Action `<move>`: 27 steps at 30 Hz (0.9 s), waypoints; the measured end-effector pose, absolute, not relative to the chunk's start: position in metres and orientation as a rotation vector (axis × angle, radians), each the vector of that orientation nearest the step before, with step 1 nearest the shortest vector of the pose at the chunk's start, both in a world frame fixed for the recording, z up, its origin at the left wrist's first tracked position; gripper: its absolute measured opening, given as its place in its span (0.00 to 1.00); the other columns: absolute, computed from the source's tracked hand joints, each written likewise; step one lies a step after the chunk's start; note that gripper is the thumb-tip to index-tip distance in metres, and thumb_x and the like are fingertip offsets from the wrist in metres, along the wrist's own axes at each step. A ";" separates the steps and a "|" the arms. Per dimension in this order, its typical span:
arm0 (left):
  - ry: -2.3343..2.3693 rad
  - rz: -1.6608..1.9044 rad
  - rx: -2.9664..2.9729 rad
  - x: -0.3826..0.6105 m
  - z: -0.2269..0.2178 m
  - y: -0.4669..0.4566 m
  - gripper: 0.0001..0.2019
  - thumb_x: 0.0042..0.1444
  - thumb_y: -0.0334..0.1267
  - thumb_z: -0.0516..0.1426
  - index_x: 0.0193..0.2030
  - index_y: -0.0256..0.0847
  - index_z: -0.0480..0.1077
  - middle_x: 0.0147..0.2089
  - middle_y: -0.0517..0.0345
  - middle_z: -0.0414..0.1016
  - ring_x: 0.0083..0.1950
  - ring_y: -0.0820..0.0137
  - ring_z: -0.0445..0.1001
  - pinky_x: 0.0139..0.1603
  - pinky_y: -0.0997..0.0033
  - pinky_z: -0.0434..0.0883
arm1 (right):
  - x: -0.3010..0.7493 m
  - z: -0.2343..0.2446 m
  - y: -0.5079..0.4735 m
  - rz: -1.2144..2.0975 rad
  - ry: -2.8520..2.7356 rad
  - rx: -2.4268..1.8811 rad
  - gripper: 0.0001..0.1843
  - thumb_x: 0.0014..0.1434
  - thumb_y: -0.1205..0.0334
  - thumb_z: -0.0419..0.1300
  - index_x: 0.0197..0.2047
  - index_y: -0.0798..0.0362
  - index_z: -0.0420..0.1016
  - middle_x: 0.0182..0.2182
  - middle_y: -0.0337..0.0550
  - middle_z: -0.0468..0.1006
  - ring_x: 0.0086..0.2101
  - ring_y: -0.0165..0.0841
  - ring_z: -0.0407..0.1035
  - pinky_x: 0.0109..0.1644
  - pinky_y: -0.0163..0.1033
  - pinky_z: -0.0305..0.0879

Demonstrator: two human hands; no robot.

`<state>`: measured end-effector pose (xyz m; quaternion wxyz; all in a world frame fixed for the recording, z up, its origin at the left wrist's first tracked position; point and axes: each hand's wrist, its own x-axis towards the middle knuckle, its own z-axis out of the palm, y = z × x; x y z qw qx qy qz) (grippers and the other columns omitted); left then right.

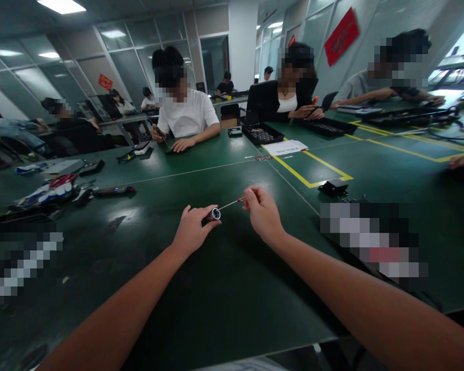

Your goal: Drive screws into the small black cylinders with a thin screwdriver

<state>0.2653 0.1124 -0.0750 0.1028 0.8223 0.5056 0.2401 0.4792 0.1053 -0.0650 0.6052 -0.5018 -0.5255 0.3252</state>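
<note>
My left hand (pixel 191 229) is closed around a short dark cylinder (pixel 215 214) with a silver rim, its round end facing right and toward me. What kind of part it is I cannot tell. Pinched in the fingers of my right hand (pixel 265 214) is a slim screwdriver (pixel 230 204) with a thin metal shaft and a small red handle. Its shaft slants down to the left, and the tip is at or just behind the cylinder's rim; contact is not clear. Both hands are over the green table (pixel 232 288).
A dark pen-like tool (pixel 114 191) and red-handled scissors (pixel 63 180) lie at the left among gloves. To the right are a small black box (pixel 333 187) and a partly blurred dark tray. Across the table sit several people with black parts trays (pixel 263 135) and a white paper (pixel 285 148).
</note>
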 end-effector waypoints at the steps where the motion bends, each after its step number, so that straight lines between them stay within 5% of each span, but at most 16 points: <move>1: 1.491 0.714 2.430 0.266 -0.075 0.112 0.20 0.65 0.47 0.59 0.63 0.51 0.69 0.52 0.56 0.79 0.55 0.59 0.74 0.72 0.36 0.51 | 0.479 -0.064 0.105 0.756 -1.224 -1.160 0.14 0.66 0.48 0.53 0.40 0.50 0.71 0.31 0.40 0.76 0.29 0.33 0.69 0.36 0.41 0.66; 20: 1.477 0.806 2.469 0.264 -0.078 0.114 0.20 0.64 0.47 0.60 0.61 0.50 0.70 0.51 0.55 0.79 0.55 0.58 0.73 0.72 0.38 0.51 | 0.476 -0.063 0.098 0.655 -1.315 -1.158 0.11 0.68 0.52 0.53 0.40 0.49 0.70 0.28 0.38 0.74 0.30 0.33 0.69 0.38 0.41 0.63; 27: 1.465 0.805 2.456 0.265 -0.076 0.111 0.20 0.64 0.47 0.60 0.61 0.49 0.70 0.50 0.56 0.78 0.54 0.59 0.73 0.72 0.38 0.51 | 0.476 -0.063 0.097 0.688 -1.318 -1.172 0.15 0.67 0.46 0.54 0.39 0.49 0.71 0.27 0.37 0.73 0.27 0.33 0.67 0.33 0.40 0.62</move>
